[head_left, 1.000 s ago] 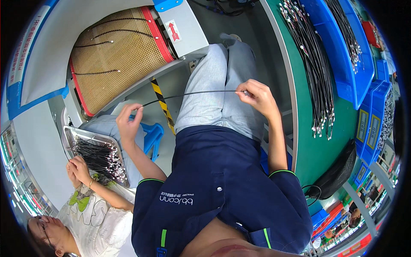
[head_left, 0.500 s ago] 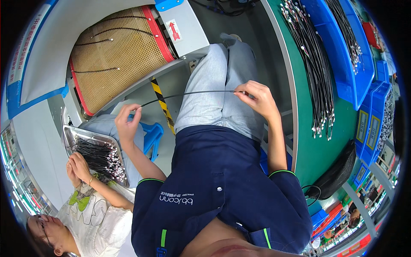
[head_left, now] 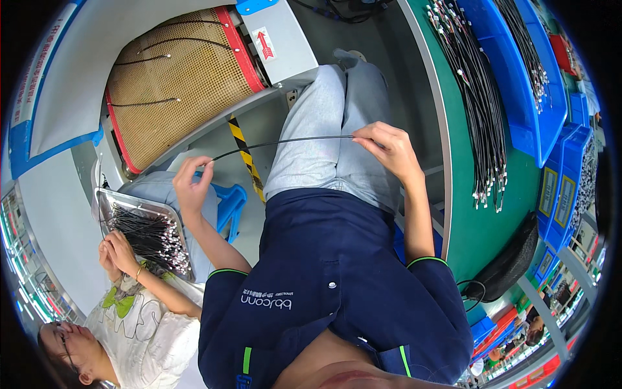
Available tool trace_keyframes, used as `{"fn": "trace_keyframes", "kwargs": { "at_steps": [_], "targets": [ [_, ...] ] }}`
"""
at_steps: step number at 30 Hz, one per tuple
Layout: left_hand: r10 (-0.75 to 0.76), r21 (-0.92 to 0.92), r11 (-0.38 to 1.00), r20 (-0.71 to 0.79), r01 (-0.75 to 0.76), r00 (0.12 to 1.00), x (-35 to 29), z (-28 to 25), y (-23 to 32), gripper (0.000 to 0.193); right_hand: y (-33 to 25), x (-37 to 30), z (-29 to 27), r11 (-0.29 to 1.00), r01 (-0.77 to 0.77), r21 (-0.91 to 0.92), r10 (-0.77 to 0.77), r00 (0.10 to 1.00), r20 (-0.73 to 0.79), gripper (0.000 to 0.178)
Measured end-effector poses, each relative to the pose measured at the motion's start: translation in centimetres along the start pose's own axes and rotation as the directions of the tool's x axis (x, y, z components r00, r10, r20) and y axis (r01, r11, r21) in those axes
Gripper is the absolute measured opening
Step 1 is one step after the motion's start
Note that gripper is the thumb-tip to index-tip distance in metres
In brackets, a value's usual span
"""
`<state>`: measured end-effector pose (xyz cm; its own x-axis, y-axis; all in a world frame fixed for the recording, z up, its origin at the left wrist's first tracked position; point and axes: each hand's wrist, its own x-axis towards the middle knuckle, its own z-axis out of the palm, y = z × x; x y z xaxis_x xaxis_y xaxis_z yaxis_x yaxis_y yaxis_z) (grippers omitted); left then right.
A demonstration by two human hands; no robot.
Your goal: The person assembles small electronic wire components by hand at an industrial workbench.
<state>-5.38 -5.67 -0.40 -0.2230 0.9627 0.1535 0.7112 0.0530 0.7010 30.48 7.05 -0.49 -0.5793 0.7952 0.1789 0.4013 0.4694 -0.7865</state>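
Note:
A thin black cable [head_left: 285, 141] stretches between my two hands, bowed slightly upward over my lap. My left hand [head_left: 194, 185] pinches its left end between thumb and fingers. The right end sits in the pinch of my right hand [head_left: 387, 148], whose fingers cover the tip. To the right, a bundle of black cables with small white connectors [head_left: 476, 110] lies on a green-topped table [head_left: 470, 243]. Several single cables [head_left: 188, 44] rest on the tan mesh conveyor belt [head_left: 175, 78] at the upper left.
A co-worker's hands [head_left: 118, 251] are at a metal tray [head_left: 188, 255] of cables on the left. A blue stool [head_left: 232, 206] stands beside it. Blue bins [head_left: 528, 123] line the table's far right, and a black mesh pouch [head_left: 508, 262] lies at its near end.
Cables on the conveyor have shifted slightly leftward and up. My hands and the cable between them have barely moved.

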Motion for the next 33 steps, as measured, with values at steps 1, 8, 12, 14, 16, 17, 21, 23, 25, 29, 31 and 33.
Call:
{"fn": "trace_keyframes", "kwargs": {
  "at_steps": [1,8,12,14,16,17,21,23,25,29,31,33],
  "targets": [
    [0.001,0.000,1.000,-0.001,-0.001,1.000,0.0,0.0,0.0,0.010,-0.1,0.0,0.0,1.000,-0.001,0.000,0.001,1.000,0.001,0.010],
    [-0.006,0.007,1.000,-0.009,0.006,1.000,0.0,-0.3,-0.3,0.011,-0.1,0.3,0.2,1.000,-0.019,-0.012,0.018,0.998,-0.055,0.007],
    [-0.002,-0.010,1.000,-0.016,0.001,1.000,-0.1,-0.4,-0.4,0.011,-0.4,0.5,0.3,0.997,-0.065,-0.030,0.064,0.997,-0.030,0.008],
    [0.025,-0.005,1.000,-0.014,-0.025,1.000,-0.1,-0.4,-0.2,0.012,-0.6,0.7,0.3,0.998,-0.060,-0.030,0.060,0.998,-0.021,0.008],
    [0.028,-0.007,1.000,-0.018,-0.028,0.999,0.0,-0.4,-0.2,0.013,-0.8,0.9,0.2,0.998,-0.063,-0.027,0.063,0.998,-0.005,0.008],
    [0.034,-0.007,0.999,-0.024,-0.034,0.999,0.0,-0.5,-0.2,0.013,-0.8,1.0,0.2,0.992,-0.120,-0.041,0.121,0.992,0.023,0.009],
    [0.059,0.007,0.998,-0.033,-0.058,0.998,-0.1,-0.5,-0.1,0.013,-2.4,1.2,-0.2,0.935,-0.329,0.132,0.323,0.944,0.062,0.009],
    [0.078,0.018,0.997,-0.047,-0.078,0.996,-0.1,-0.6,0.1,0.013,-2.1,1.1,-0.2,0.945,-0.305,0.121,0.300,0.952,0.057,0.010],
    [0.080,0.024,0.997,-0.051,-0.079,0.995,0.0,-0.6,0.0,0.014,-2.0,1.1,-0.3,0.954,-0.279,0.110,0.274,0.960,0.055,0.012],
    [0.098,0.036,0.995,-0.065,-0.096,0.993,0.0,-0.7,0.0,0.014,-2.0,1.2,-0.2,0.950,-0.299,0.089,0.291,0.952,0.101,0.014],
    [0.097,0.035,0.995,-0.059,-0.095,0.994,0.0,-0.7,-0.1,0.014,-1.9,1.1,0.0,0.947,-0.310,0.087,0.301,0.948,0.099,0.014],
    [0.095,0.035,0.995,-0.054,-0.093,0.994,0.0,-0.6,-0.1,0.014,-1.6,1.0,0.2,0.959,-0.273,0.071,0.270,0.961,0.052,0.012]
  ]
}}
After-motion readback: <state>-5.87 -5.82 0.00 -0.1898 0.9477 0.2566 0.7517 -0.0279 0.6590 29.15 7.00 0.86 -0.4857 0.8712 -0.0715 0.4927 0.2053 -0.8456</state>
